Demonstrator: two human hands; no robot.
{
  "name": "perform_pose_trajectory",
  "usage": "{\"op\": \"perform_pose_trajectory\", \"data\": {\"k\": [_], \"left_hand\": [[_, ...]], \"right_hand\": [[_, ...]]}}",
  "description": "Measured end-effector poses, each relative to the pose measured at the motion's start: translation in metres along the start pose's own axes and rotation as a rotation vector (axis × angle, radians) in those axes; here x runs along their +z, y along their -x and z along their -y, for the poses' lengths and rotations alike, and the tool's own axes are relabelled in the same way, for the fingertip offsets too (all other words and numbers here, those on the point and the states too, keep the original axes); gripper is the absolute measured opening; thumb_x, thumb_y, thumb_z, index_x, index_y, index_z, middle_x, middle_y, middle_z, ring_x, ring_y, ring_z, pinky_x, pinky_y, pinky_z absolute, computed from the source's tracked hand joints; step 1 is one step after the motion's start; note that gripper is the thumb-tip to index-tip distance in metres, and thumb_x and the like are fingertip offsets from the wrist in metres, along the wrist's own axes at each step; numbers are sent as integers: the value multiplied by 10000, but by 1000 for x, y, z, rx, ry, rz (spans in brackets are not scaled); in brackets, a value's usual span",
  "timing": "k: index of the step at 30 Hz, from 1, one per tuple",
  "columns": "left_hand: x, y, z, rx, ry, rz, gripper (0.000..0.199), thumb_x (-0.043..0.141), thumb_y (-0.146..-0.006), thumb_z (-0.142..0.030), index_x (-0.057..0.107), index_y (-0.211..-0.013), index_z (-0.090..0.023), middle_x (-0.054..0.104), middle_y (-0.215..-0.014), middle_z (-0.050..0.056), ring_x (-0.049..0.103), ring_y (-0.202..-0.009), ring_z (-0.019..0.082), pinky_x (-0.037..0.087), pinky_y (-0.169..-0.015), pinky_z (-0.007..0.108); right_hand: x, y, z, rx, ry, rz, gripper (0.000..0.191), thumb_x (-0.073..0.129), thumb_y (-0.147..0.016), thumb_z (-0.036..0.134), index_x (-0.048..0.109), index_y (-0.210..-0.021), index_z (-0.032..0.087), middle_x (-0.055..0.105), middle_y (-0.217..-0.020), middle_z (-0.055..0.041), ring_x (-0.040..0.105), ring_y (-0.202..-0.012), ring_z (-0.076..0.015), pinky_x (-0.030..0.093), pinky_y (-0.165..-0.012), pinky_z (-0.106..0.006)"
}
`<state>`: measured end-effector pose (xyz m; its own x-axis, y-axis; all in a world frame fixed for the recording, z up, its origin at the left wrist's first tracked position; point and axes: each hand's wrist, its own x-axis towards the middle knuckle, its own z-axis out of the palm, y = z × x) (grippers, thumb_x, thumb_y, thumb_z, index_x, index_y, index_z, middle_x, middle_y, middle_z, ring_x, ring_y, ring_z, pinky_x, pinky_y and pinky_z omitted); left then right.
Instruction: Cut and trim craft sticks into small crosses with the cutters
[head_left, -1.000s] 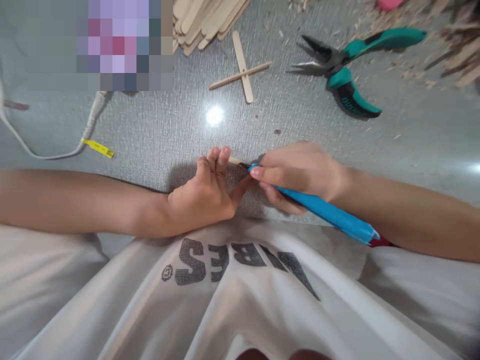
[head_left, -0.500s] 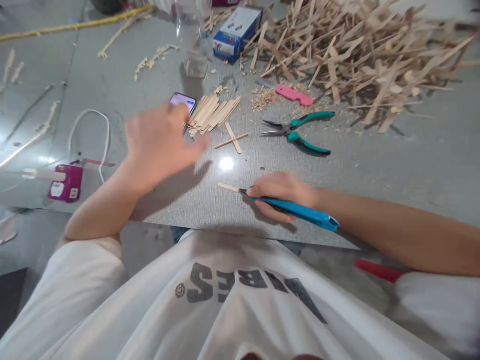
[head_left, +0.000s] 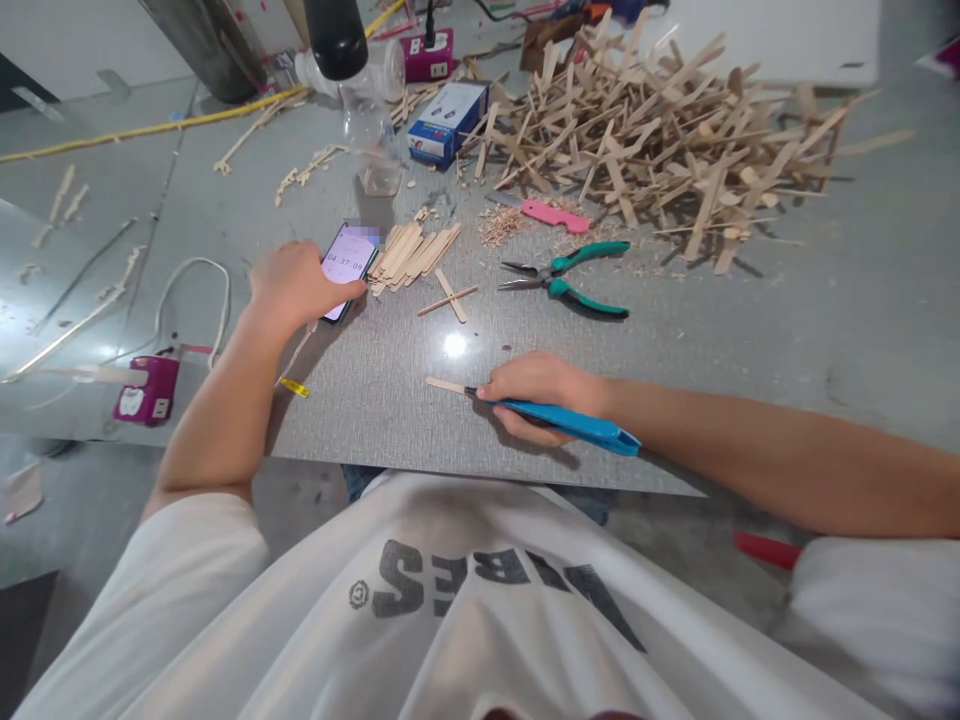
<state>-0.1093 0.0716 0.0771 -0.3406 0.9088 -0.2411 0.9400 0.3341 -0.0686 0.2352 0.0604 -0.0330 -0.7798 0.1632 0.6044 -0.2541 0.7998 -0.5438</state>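
Note:
My left hand (head_left: 304, 285) grips the sides of a phone (head_left: 347, 268) whose lit screen shows large digits. My right hand (head_left: 536, 395) is wrapped round a blue-handled tool (head_left: 592, 426). The dark tip of that tool touches or holds one end of a small wooden stick (head_left: 445, 384) near the table's front edge. Just right of the phone is a bunch of flat wooden sticks (head_left: 409, 252). Two crossed sticks (head_left: 451, 297) lie below the bunch. Green-handled pliers (head_left: 559, 280) rest with jaws apart, beyond my right hand.
A large heap of wooden sticks (head_left: 637, 140) fills the back right. In front of it is a pink-handled knife (head_left: 556, 215) among shavings. A blue box (head_left: 448, 122) and a clear bottle (head_left: 369, 130) stand at the back. A purple adapter (head_left: 148, 390) with cables is at left.
My left hand has come down onto the phone and closed on its sides. The view has shifted, showing more of the table's far side. My right hand keeps its hold on the tool.

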Motion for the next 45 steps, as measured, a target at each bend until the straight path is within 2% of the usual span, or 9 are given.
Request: {"op": "perform_pose_trajectory", "data": {"k": [6, 10, 21, 24, 30, 34, 38, 42, 45], "left_hand": [[12, -9, 9, 10, 30, -64, 807, 693, -818, -776, 745, -1359, -179, 775, -1449, 266, 729, -1308, 497, 597, -989, 593], [18, -12, 12, 6, 52, -111, 832, 709, -805, -810, 737, -1362, -193, 815, -1368, 213, 742, -1249, 457, 584, -958, 583], [20, -18, 16, -3, 65, -128, 724, 717, -796, -794, 761, -1281, -258, 827, -1323, 232, 769, -1218, 468, 589, -901, 575], [18, -17, 15, -8, 86, -127, 741, 736, -777, -805, 761, -1287, -268, 828, -1303, 214, 760, -1195, 442, 573, -898, 563], [19, -14, 18, 37, 86, -118, 933, 615, -839, -899, 704, -1408, -164, 794, -1314, 165, 685, -1104, 339, 518, -924, 544], [22, -15, 20, 36, 149, -144, 834, 684, -804, -860, 715, -1299, -189, 807, -1247, 105, 639, -1079, 291, 484, -906, 495], [20, -13, 17, 13, 132, -111, 826, 656, -849, -833, 708, -1330, -165, 789, -1344, 121, 643, -1117, 278, 486, -966, 515], [15, -7, 11, -44, 106, -79, 859, 693, -831, -815, 699, -1375, -151, 771, -1424, 148, 659, -1201, 323, 500, -1058, 571], [13, -4, 7, -29, 98, -55, 882, 679, -873, -823, 672, -1447, -153, 755, -1493, 156, 650, -1265, 337, 507, -1116, 575]], "right_hand": [[0, -1, 3, 8, 22, -4, 362, 601, -963, 63, 644, -1258, 269, 713, -747, 54, 635, -547, -168, 497, -567, -307], [1, 1, 1, 0, 12, -16, 356, 603, -982, 96, 649, -1292, 265, 707, -745, 55, 634, -552, -165, 519, -595, -306], [0, -2, 5, 16, 14, -20, 344, 601, -960, 109, 692, -1254, 264, 709, -709, 57, 619, -521, -165, 486, -530, -311], [-1, -1, 5, 50, 16, 4, 350, 612, -941, 112, 728, -1232, 267, 724, -696, 31, 631, -527, -191, 502, -520, -347], [-3, 0, 6, 82, 38, 48, 303, 601, -963, 142, 751, -1198, 260, 723, -705, 42, 632, -541, -169, 513, -568, -311], [-4, -2, 7, 80, 34, 48, 266, 615, -950, 121, 743, -1147, 246, 704, -692, 42, 616, -539, -170, 474, -552, -306], [-4, -4, 8, 39, 32, 9, 275, 581, -982, 90, 686, -1186, 242, 670, -696, 74, 573, -533, -137, 433, -561, -278], [-3, -4, 10, 45, 41, -2, 282, 577, -994, 80, 660, -1200, 253, 642, -692, 89, 540, -523, -120, 405, -556, -275], [-3, -2, 11, 69, 53, 11, 242, 572, -1010, 106, 668, -1172, 259, 642, -682, 79, 523, -514, -119, 385, -540, -288]]}}
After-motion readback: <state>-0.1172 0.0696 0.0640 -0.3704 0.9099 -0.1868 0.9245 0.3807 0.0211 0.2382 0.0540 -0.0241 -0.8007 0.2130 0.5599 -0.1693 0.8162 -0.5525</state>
